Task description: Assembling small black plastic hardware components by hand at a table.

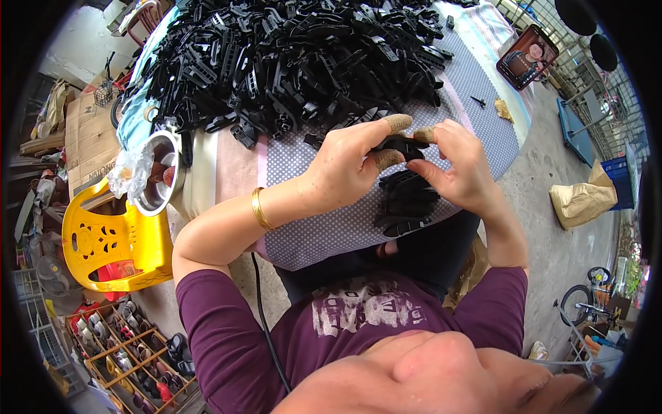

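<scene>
Between my two hands is a small black plastic part (408, 148), held above the near side of the table. My left hand (348, 162) pinches it from the left, with tan covers on the thumb and a finger. From the right, my right hand (458, 164) grips its other end; one of those fingers also has a tan cover. Just below my hands, several black plastic parts (407, 203) lie lined up at the table's near edge. A large heap of similar black parts (296, 62) spreads over the far side. My fingers hide much of the held part.
The table has a dotted grey cloth (303, 234). At left are a yellow plastic chair (103, 238) and a metal bowl (169, 190) with a clear bag. A phone (527, 57) stands at the far right, near a small loose black piece (478, 102). A black cable (260, 303) hangs beside my body.
</scene>
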`<state>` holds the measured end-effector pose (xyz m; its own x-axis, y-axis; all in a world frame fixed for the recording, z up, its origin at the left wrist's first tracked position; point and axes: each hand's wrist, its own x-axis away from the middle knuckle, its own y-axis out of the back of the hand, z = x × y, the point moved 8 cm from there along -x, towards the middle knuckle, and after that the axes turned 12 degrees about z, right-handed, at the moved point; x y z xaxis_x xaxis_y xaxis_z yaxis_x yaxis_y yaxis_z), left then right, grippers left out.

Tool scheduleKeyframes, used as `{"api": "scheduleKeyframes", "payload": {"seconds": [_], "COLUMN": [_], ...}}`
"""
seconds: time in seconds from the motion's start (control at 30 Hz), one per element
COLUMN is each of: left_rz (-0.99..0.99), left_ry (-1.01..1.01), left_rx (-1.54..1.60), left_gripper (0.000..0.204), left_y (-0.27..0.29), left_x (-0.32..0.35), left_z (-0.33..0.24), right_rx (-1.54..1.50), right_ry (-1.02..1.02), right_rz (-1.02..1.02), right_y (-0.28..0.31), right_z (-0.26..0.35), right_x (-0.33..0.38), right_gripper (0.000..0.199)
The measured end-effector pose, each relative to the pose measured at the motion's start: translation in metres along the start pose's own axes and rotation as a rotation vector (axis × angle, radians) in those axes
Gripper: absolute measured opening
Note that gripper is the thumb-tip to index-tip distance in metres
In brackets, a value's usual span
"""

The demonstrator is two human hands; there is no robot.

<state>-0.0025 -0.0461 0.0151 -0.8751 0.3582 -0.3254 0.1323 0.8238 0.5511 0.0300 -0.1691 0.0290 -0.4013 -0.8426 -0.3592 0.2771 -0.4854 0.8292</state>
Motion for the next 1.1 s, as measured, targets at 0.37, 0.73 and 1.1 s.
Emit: {"api": "scheduleKeyframes", "payload": {"seconds": [0.37,0.73,1.1], "left_rz": [0.144,0.32,0.207], "left_ry": [0.074,0.358,0.179], "left_rx": [0.061,-0.51,-0.369], "left_gripper": [0.041,0.062,0.032], "left_y": [0.0,0.071,0.012], "left_x": [-0.008,0.002,-0.006], "left_z": [0.008,0.017,0.033], "right_rx": [-0.052,-0.324,0.144], "right_ry": [-0.1,0.011,0.027], "right_rz": [0.061,0.345,0.139], "right_y": [-0.007,-0.036,-0.023], "right_z": [-0.011,-0.007,-0.029], "right_x": [0.001,-0.006,-0.039], "right_gripper": [0.024,0.027,0.036]}}
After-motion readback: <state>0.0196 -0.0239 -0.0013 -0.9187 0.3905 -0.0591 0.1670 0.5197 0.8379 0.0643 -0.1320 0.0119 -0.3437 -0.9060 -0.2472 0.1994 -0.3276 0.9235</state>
